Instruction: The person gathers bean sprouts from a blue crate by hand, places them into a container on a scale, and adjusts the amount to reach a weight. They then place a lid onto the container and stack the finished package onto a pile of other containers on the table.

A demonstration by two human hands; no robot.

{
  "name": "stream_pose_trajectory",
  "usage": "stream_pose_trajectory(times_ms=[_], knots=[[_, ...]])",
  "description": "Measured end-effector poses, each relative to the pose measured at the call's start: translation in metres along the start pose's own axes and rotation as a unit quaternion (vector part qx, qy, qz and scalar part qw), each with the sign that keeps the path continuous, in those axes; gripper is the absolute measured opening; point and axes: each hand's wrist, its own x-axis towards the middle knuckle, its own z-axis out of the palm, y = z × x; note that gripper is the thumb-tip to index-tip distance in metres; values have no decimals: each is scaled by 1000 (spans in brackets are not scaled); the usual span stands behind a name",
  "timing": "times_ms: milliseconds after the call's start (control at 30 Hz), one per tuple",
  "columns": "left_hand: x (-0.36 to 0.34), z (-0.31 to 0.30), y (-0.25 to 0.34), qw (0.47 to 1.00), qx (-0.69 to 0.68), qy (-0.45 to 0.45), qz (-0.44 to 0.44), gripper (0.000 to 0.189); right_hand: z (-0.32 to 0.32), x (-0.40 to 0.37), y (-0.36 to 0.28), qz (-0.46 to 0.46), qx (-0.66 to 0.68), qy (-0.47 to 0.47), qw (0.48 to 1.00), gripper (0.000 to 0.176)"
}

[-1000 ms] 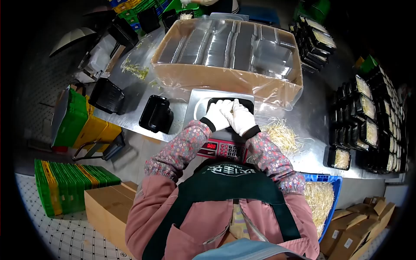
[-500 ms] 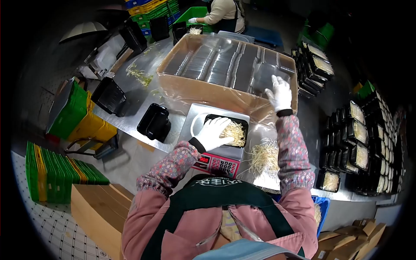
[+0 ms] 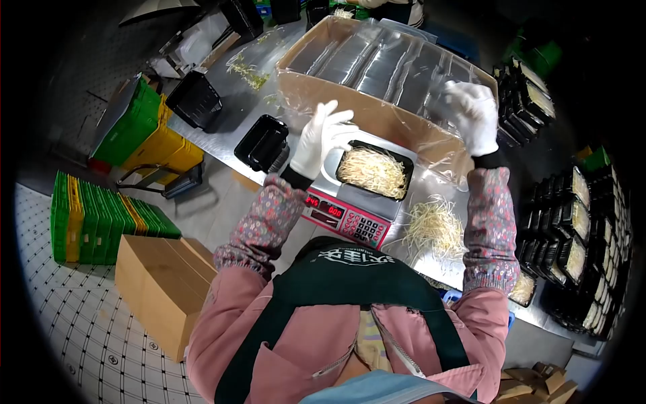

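On the red-fronted scale [image 3: 346, 219] stands a black tray [image 3: 402, 195] filled with pale bean sprouts [image 3: 372, 172]. My left hand [image 3: 317, 141], in a white glove, is raised just left of this tray with its fingers apart and nothing in them. Over the right end of the cardboard box [image 3: 377, 111], my gloved right hand [image 3: 474, 120] has its fingers curled in above clear plastic lids [image 3: 383, 67]. What those fingers grip, if anything, is hard to make out. A loose heap of sprouts [image 3: 434, 227] lies on the table right of the scale.
Two black trays, one nearer [image 3: 262, 143] and one farther [image 3: 194, 99], sit at the left table edge. Stacked filled trays [image 3: 572, 229] stand at the right. Green and yellow crates [image 3: 101, 219] and a carton [image 3: 161, 286] are on the floor at left. Another person is partly visible at the back.
My left hand has lifted off the sprouts in the tray and moved left, opening. The right hand's fingers have gone from stretched out to curled. The whole view has shifted.
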Motion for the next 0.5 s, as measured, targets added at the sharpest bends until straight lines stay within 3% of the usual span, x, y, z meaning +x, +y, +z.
stream_pose_trajectory(times_ms=[33,100,167,233,267,300,367,433,467,500], knots=[[3,12,9,997,-71,14,-30,53,3,-4,-27,-42,44,-16,998,29],[14,11,4,999,-26,-24,3,49,8,-16,-71,-104,103,-97,984,40],[14,11,2,998,37,-45,34,45,-11,-17,-104,-127,62,-241,960,33],[2,14,3,990,121,-45,65,42,-27,-19,-106,-86,33,-174,980,41],[-5,18,2,981,172,-41,77,39,-32,-24,-103,-19,33,-143,989,54],[-16,19,-1,978,175,-62,95,40,-26,-48,-98,84,102,-134,982,54],[-28,22,-11,974,207,-93,-18,44,-2,-104,-82,242,234,-84,938,51],[-28,16,-46,965,243,-89,-38,40,15,-157,-80,462,332,-155,807,39],[-24,16,-64,936,332,-50,102,32,23,-167,-72,489,285,-174,806,35],[-17,11,-76,918,383,-33,97,30,30,-174,-67,516,238,-191,800,32]])
